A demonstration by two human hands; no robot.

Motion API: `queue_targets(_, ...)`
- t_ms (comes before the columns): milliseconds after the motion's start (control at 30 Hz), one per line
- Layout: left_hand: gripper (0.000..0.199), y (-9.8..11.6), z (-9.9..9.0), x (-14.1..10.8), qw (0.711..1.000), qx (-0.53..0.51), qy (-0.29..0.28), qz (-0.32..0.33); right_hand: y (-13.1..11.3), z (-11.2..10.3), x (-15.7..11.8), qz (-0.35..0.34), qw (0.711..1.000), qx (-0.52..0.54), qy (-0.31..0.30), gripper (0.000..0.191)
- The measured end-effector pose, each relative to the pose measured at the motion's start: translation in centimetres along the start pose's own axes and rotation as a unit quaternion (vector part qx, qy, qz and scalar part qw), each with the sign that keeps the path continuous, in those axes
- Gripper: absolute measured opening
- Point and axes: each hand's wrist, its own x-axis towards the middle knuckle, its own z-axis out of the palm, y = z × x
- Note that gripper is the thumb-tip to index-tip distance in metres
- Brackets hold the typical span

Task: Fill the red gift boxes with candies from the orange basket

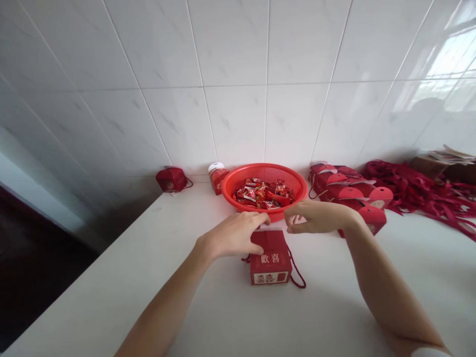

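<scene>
A red paper gift box (270, 265) with pale Chinese characters stands before me on the white table. Dark red cord handles hang out at both sides of it. My left hand (236, 234) grips the box from its left, thumb on the top face and fingers bent over the far edge. Off the box's far right corner, my right hand (320, 216) hovers with curled fingers, a gap between thumb and forefinger; I see nothing in it. A pale flap edge at the back of the box is partly hidden by the left fingers.
Behind the box, a red plastic basket (266, 168) holds red-wrapped sweets (260, 192). Several red boxes (351, 193) stand at the right, beside a heap of red ribbons (412, 186). Another box (171, 179) sits far left, and one with a white flap (218, 178) touches the basket. A tiled wall closes off the back.
</scene>
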Motion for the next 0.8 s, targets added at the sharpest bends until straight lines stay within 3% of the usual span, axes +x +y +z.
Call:
queue_targets(100,0.025,0.0,-0.2,-0.1,0.999,0.025,-0.029,0.006,0.8,0.5,1.1,-0.037,0.996,0.006,-0.084,0.017)
queue_targets(267,0.04,-1.1,-0.2,0.0,0.996,-0.024,-0.074,-0.038,2.5,1.5,2.9,-0.118,0.973,0.084,-0.18,0.027)
queue_targets(400,0.043,-2.8,0.1,0.9,0.988,-0.098,-0.122,-0.013,3.7,2.2,4.1,-0.122,0.958,0.136,-0.22,0.043)
queue_targets(500,0.048,-3.9,0.3,1.5,0.981,-0.135,-0.141,-0.001,4.1,2.5,4.7,-0.113,0.954,0.175,-0.216,0.046)
queue_targets(667,0.054,-4.4,0.6,1.8,0.966,-0.192,-0.17,-0.033,3.8,2.0,4.4,-0.083,0.949,0.262,-0.156,0.035)
queue_targets(800,0.052,-4.3,0.8,1.9,0.972,-0.199,-0.127,-0.026,3.3,1.3,3.7,-0.078,0.929,0.35,-0.089,0.03)
